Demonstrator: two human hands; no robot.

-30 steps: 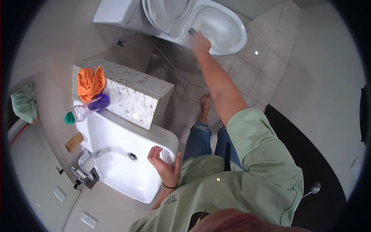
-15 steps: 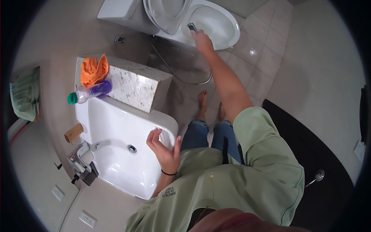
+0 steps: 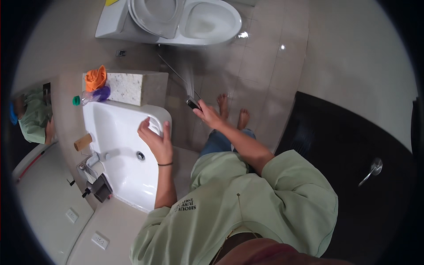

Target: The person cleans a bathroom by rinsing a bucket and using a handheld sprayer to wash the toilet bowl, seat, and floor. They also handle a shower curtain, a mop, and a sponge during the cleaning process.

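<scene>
My right hand (image 3: 211, 115) grips a handheld bidet sprayer (image 3: 193, 104) above the tiled floor, between the washbasin and my feet. Fine water (image 3: 189, 79) shoots from its head toward the floor beside the toilet. A thin metal hose (image 3: 171, 67) runs back to the wall by the toilet. Over the right rim of the white washbasin (image 3: 126, 179) hovers my left hand (image 3: 157, 143), with its fingers apart and nothing in it. Whether it touches the rim I cannot tell. The white toilet (image 3: 237, 22) stands at the far side with its lid raised.
On the speckled stone ledge (image 3: 126, 84) lie an orange cloth (image 3: 95, 78) and a purple bottle with a green cap (image 3: 90, 96). A brown cup (image 3: 83, 142) and a faucet (image 3: 90, 163) are at the basin's left. A dark surface with a metal fitting (image 3: 375, 167) lies right.
My right hand has drawn the sprayer back from over the toilet bowl toward me, and water now sprays at the floor. The view has shifted; my left hand stays open by the basin rim.
</scene>
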